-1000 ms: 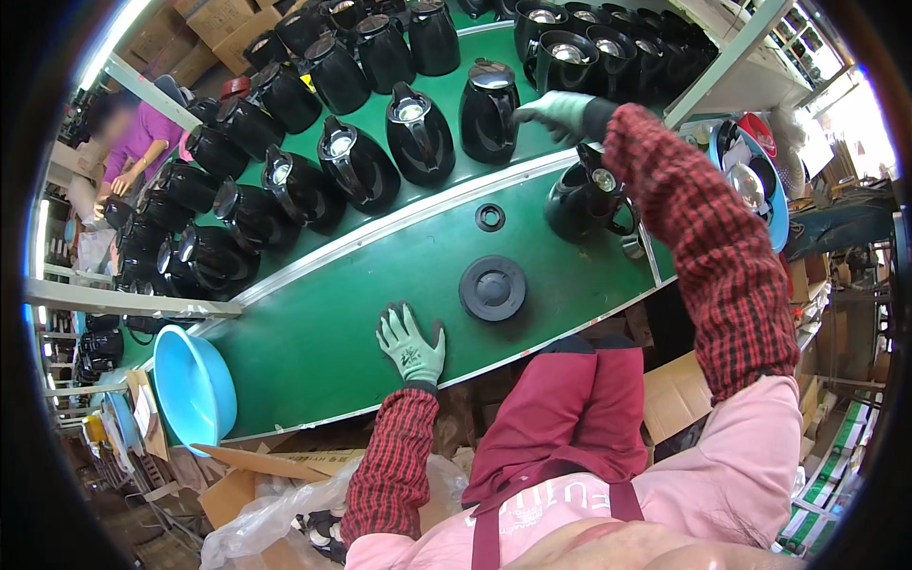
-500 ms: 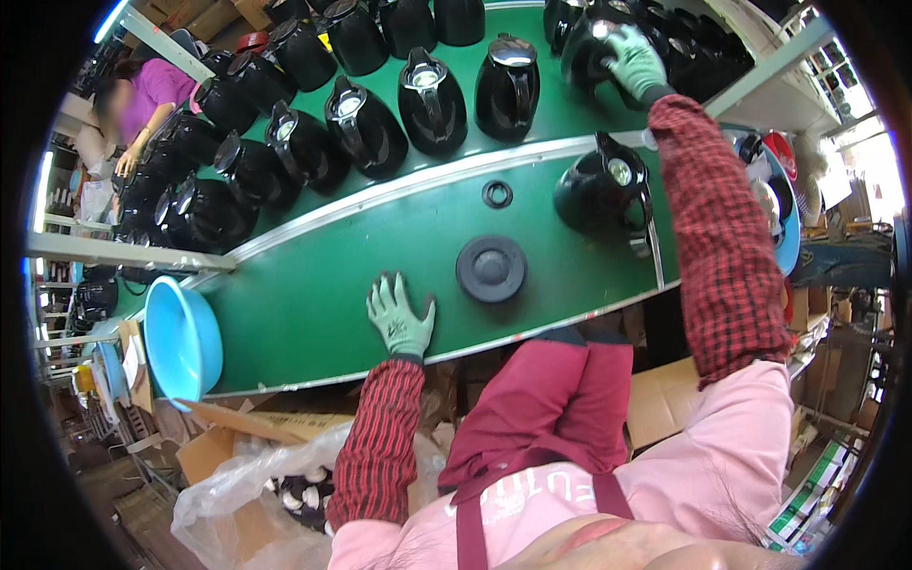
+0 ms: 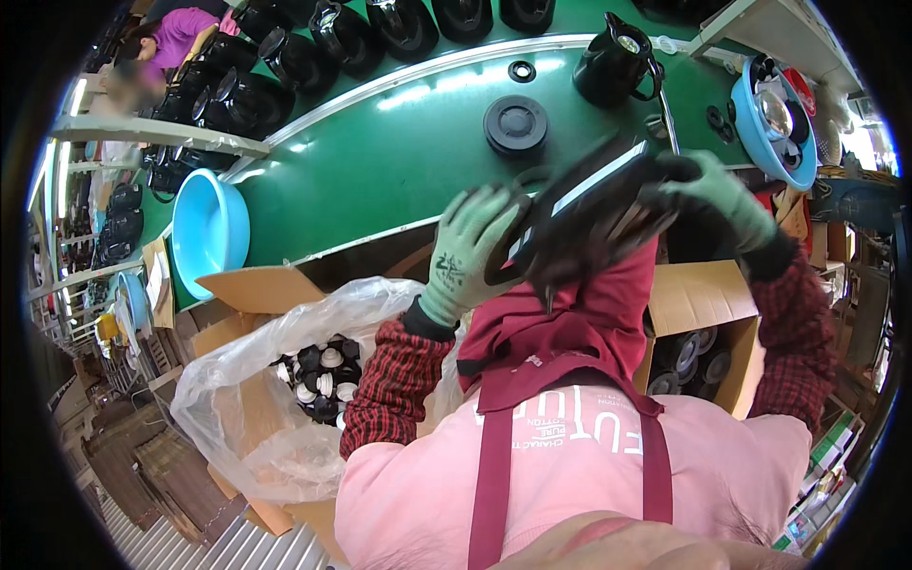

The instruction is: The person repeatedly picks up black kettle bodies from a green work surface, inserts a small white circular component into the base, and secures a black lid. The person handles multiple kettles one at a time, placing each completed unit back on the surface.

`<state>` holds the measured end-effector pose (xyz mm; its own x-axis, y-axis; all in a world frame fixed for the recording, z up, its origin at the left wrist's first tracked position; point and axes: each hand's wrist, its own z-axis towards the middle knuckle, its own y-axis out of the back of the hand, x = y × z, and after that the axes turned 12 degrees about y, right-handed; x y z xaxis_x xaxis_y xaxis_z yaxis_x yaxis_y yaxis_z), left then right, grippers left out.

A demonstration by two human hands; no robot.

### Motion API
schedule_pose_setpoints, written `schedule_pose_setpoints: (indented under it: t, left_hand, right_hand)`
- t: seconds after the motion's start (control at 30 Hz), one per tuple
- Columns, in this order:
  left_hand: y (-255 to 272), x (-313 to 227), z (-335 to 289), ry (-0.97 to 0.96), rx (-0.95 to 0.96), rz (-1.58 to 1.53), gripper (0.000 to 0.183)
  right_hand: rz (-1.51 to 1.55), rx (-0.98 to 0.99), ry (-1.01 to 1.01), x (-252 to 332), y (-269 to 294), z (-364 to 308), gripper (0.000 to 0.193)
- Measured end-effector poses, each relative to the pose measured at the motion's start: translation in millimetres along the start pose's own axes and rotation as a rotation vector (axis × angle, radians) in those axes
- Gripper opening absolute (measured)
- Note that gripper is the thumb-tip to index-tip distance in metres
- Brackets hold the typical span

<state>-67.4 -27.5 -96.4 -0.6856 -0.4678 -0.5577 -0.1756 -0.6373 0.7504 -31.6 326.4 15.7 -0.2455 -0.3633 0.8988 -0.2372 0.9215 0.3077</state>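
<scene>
Above my lap, at the near edge of the green bench, both hands hold a black jug tilted on its side and smeared by motion. My left hand, in a pale green glove, is closed on its left end. My right hand, gloved alike, grips its right end, fingers partly hidden. Beyond them, a black round disc with a raised middle lies on the bench, with a small black ring behind it. Another black jug stands upright to the right, handle facing right.
Black jugs line the raised far strip. Blue basins stand left and right, the right one holding parts. Below are a plastic-lined box of small black-and-white pieces and a cardboard box of dark round parts. A person in purple is far left.
My right hand has come back from the jugs at the far right with one in it. My left hand has lifted off the bench onto that jug. The view has tilted downward.
</scene>
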Motion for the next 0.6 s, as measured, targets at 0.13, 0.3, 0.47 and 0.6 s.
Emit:
schedule_pose_setpoints:
  t: [0.13,0.3,0.47,0.6]
  left_hand:
    - [6.5,-9.0,-58.7,0.309,0.147,-0.221,0.07]
    - [17.6,-4.7,-102.2,0.613,0.154,-0.617,0.066]
    - [-23.3,89.8,-213.3,0.67,0.241,-0.69,0.061]
    - [-57.2,83.8,-247.0,0.551,0.074,-0.226,0.065]
  right_hand:
    - [0.117,0.188,-0.192,-10.0,-59.3,-15.7,0.039]
    - [0.064,0.342,-0.041,-8.6,-104.1,-8.7,0.04]
    - [0.324,0.415,-0.41,-5.1,-140.0,45.6,0.048]
    - [-0.526,-0.268,0.429,-118.8,-138.5,175.7,0.092]
